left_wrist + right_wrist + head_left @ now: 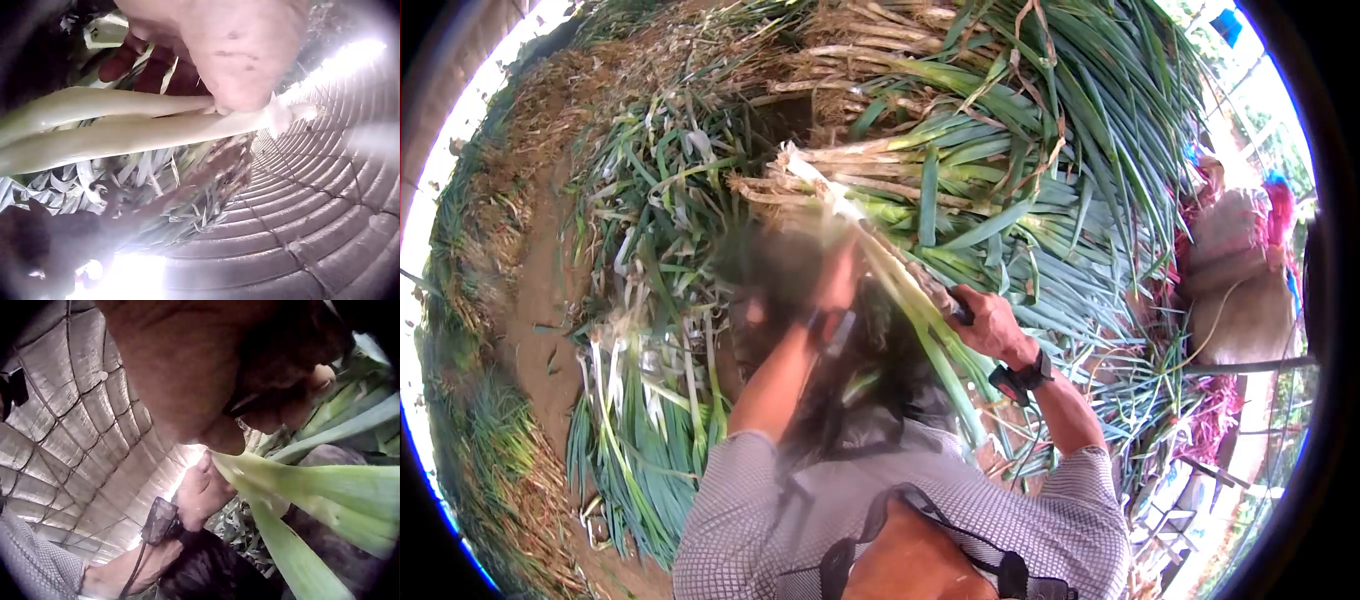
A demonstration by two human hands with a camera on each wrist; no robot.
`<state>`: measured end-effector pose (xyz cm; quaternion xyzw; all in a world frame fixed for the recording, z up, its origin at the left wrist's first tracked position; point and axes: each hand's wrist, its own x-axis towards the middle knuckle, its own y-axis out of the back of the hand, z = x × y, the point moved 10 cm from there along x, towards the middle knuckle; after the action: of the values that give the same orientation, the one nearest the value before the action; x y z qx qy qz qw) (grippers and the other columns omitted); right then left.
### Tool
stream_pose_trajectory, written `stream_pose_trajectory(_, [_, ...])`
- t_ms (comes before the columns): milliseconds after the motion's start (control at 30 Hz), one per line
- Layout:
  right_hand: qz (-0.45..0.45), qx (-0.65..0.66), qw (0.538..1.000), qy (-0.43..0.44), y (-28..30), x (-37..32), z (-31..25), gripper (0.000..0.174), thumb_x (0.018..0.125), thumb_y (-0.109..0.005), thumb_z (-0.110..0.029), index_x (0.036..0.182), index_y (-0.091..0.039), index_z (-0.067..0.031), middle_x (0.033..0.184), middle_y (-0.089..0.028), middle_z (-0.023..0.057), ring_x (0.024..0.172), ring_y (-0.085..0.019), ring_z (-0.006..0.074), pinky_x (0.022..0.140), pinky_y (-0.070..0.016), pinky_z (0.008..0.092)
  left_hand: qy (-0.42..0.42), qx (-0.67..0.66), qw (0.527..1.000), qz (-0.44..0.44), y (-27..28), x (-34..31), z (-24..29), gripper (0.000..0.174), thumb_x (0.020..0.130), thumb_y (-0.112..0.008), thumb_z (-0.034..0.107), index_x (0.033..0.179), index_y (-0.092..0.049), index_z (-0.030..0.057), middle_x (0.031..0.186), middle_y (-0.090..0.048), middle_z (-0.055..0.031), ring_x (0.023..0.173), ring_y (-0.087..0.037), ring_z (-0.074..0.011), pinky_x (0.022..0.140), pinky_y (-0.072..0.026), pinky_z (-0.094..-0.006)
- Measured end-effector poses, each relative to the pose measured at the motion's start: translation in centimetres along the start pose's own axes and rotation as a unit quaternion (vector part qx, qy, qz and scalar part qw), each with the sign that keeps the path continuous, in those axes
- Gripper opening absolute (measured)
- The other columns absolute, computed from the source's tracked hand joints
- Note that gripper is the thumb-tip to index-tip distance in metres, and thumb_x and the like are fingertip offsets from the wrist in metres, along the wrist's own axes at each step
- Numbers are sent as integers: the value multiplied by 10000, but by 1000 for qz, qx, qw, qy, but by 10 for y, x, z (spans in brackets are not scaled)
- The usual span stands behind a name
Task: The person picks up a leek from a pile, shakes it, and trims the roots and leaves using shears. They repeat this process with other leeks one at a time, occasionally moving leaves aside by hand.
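Note:
In the head view my left hand (837, 280), blurred, grips green onion stalks near their white base. The left wrist view shows its thumb pressed on two pale green onion stalks (125, 140), root end to the right. My right hand (992, 325) is curled round the dark handle of a long, brownish-bladed knife (922, 276). That blade lies along the green onions, slanting up toward the left hand. Green leaves (306, 487) trail below the right hand's fingers in the right wrist view; the blade is hidden there.
A large heap of green onions (990, 150), brown roots to the left, lies ahead and right. Pale-stemmed green onions (645, 410) lie at the left, below leaf scraps (665, 190). Bare soil (545, 330) runs farther left. A sack (1235, 280) stands at the right.

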<state>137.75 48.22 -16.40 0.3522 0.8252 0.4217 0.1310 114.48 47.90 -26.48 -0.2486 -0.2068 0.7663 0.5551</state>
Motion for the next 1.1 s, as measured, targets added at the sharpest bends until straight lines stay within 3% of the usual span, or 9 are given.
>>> stream_pose_trajectory(133, [-8,-12,1000,-5,-8,25,11,290,876,-710,-250,1065,-676,-33,794,-665,224,752,-666,427,672,-521,485,3,15,999,40,30,14,-21,372,1084,-488,372,1205,-639,55,1059,-712,-54,960,-690,-219,855,-552,-346])
stream_pose_trajectory(200, [-4,-7,999,33,-2,33,-2,312,885,-698,-251,1110,-703,-35,844,-685,230,769,-680,413,696,-536,467,-61,201,977,25,54,27,-29,302,1070,-510,309,1172,-660,67,1043,-718,-51,958,-693,-221,855,-554,-354])
stream_pose_trajectory(333, [-28,4,999,27,4,40,-10,354,880,-705,-258,1163,-713,-45,889,-702,223,792,-685,393,720,-546,446,-299,533,791,-31,10,2,8,227,1032,-514,212,1113,-691,94,1017,-729,-51,941,-700,-216,802,-552,-352])
stream_pose_trajectory(400, [-22,-5,999,24,-2,37,-2,351,875,-712,-263,1152,-714,-46,875,-698,222,780,-682,390,712,-544,445,-70,248,966,-36,17,5,-13,233,1004,-502,195,1111,-690,108,1020,-728,-65,922,-701,-221,755,-541,-347])
stream_pose_trajectory(467, [10,19,999,46,0,34,0,335,868,-727,-284,1105,-714,-47,817,-678,211,705,-657,376,670,-533,440,60,94,994,-23,39,31,-59,234,1007,-497,216,1092,-692,118,989,-720,-53,876,-691,-222,714,-524,-333])
stream_pose_trajectory(567, [47,67,997,15,-2,33,12,339,856,-743,-288,1092,-713,-45,817,-678,205,713,-665,346,677,-532,440,39,15,992,119,21,14,-26,237,1021,-511,295,1089,-652,118,933,-673,-24,779,-618,-168,640,-454,-292])
stream_pose_trajectory(833, [31,106,993,-44,-40,39,46,299,851,-761,-277,997,-683,-28,779,-652,138,689,-600,234,684,-510,406,-15,126,992,-13,-3,43,-21,337,1076,-522,370,1143,-651,65,974,-740,-57,795,-734,-182,639,-605,-351])
stream_pose_trajectory(1000, [9,171,981,-94,-30,35,53,309,825,-805,-245,977,-669,-13,784,-620,55,745,-545,141,696,-492,370,22,334,942,32,55,91,-20,326,1060,-534,301,996,-703,30,790,-727,-77,602,-704,-155,489,-566,-304])
stream_pose_trajectory(1100, [15,170,978,-123,-9,37,51,317,827,-807,-247,987,-666,-13,787,-622,55,748,-538,131,703,-492,360,-33,446,888,-109,17,57,13,242,1006,-600,199,890,-720,24,768,-724,-53,564,-657,-118,482,-500,-269])
